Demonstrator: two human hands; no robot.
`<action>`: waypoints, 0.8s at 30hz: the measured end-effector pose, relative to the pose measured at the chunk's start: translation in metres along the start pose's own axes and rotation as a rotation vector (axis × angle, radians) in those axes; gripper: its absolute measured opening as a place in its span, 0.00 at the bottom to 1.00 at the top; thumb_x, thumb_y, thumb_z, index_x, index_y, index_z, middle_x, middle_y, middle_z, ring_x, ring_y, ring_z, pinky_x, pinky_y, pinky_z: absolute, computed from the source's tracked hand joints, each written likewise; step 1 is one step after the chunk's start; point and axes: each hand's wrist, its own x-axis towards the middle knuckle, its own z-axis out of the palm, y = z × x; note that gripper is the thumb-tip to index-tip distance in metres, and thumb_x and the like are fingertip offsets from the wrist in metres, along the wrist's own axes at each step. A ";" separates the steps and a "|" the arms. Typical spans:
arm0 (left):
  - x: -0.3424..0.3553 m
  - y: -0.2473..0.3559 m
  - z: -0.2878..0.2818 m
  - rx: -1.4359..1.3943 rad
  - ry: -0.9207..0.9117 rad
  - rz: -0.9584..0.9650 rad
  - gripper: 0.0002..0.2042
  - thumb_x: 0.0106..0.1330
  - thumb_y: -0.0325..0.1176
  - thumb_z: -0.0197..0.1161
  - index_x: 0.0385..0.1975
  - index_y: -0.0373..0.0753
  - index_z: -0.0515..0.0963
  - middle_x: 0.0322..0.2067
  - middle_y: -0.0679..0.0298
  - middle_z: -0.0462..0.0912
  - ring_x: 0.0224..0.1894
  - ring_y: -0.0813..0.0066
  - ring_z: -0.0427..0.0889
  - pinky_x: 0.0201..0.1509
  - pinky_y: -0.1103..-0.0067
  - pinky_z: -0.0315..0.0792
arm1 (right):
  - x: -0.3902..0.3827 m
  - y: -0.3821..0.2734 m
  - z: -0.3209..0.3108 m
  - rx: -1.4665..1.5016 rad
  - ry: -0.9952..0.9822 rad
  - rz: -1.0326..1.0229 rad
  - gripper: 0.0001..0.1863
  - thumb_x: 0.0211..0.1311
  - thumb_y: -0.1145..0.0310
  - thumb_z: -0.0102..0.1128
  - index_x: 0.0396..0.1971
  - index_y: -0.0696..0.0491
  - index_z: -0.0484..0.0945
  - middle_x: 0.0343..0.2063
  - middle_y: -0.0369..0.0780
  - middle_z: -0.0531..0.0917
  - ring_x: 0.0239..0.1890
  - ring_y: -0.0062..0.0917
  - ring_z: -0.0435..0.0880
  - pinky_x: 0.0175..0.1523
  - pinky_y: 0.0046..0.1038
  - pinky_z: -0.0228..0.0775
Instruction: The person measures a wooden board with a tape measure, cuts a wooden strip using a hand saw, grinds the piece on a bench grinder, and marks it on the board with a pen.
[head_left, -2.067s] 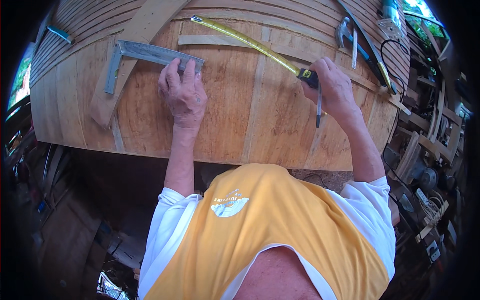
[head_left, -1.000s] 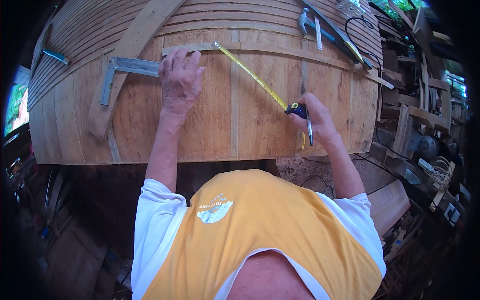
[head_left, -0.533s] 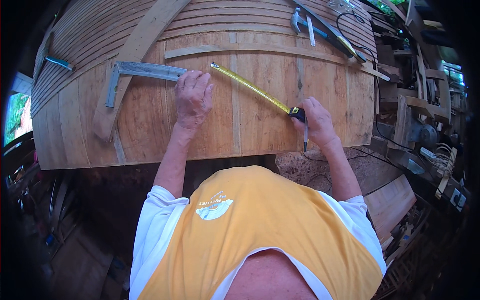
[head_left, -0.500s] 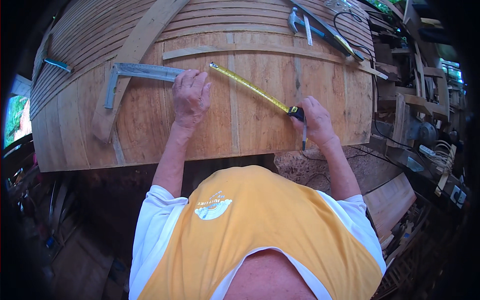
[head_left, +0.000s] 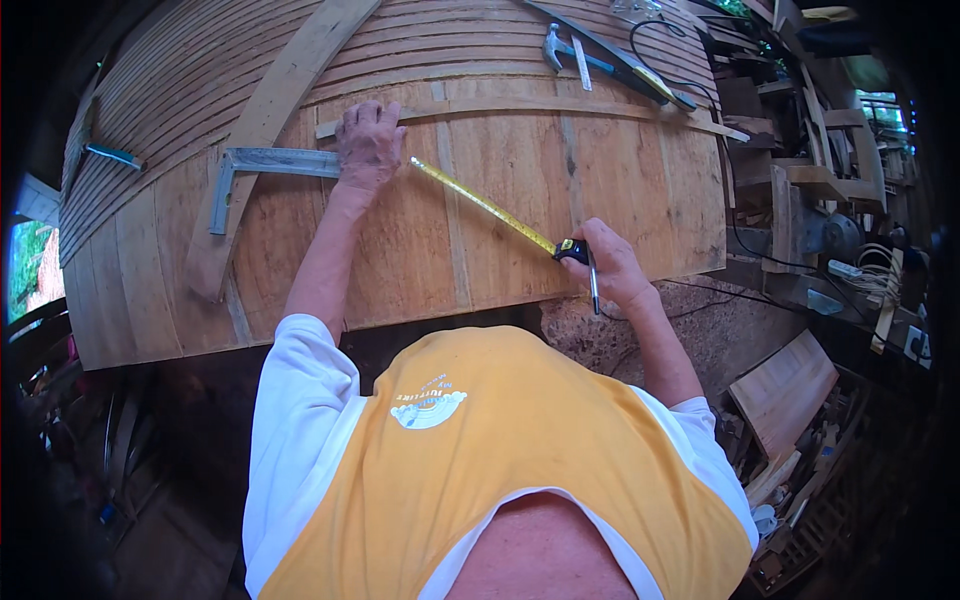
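My left hand [head_left: 371, 148] reaches over the left end of a thin wooden strip [head_left: 540, 104], its fingers curled down on it. The strip lies along the plank panel [head_left: 510, 190]. In my right hand [head_left: 612, 265] is a black and yellow tape measure [head_left: 571, 250], its yellow blade drawn out toward the upper left, the tip stopping short of my left hand. A slim pen-like marker [head_left: 594, 285] also sticks out between the right fingers, pointing down. Beside my left wrist, a metal try square [head_left: 275, 160] rests across a wide board [head_left: 290, 85].
At the far right of the bench lie a claw hammer [head_left: 575, 55], a small steel ruler [head_left: 581, 63] and a handsaw [head_left: 630, 70] near a black cable. Another tool with a teal handle [head_left: 115, 155] lies at the left. Stacked timber and a coiled cord [head_left: 880, 275] fill the right side.
My left hand has moved away from the try square's blade, up onto the strip. My right hand has come slightly lower with the tape measure. The whole view has tilted a little.
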 end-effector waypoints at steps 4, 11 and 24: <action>0.010 -0.004 0.003 -0.044 -0.140 -0.060 0.15 0.62 0.37 0.72 0.48 0.45 0.83 0.45 0.61 0.79 0.53 0.55 0.77 0.55 0.59 0.72 | 0.000 0.022 0.013 0.332 0.034 0.187 0.16 0.62 0.67 0.73 0.43 0.55 0.75 0.33 0.38 0.81 0.34 0.22 0.81 0.40 0.28 0.76; -0.003 0.001 0.006 -0.196 -0.057 0.180 0.12 0.62 0.34 0.71 0.45 0.44 0.80 0.43 0.60 0.79 0.49 0.55 0.78 0.52 0.60 0.73 | 0.032 0.019 0.013 0.523 0.292 0.266 0.14 0.67 0.65 0.71 0.42 0.57 0.75 0.32 0.36 0.82 0.33 0.15 0.78 0.39 0.23 0.76; -0.037 0.114 -0.003 -0.244 -0.128 0.272 0.14 0.60 0.29 0.68 0.46 0.39 0.81 0.40 0.57 0.78 0.48 0.56 0.79 0.49 0.65 0.74 | 0.277 -0.027 0.040 0.212 0.249 0.067 0.29 0.63 0.44 0.68 0.38 0.60 0.79 0.35 0.52 0.85 0.40 0.44 0.85 0.47 0.41 0.76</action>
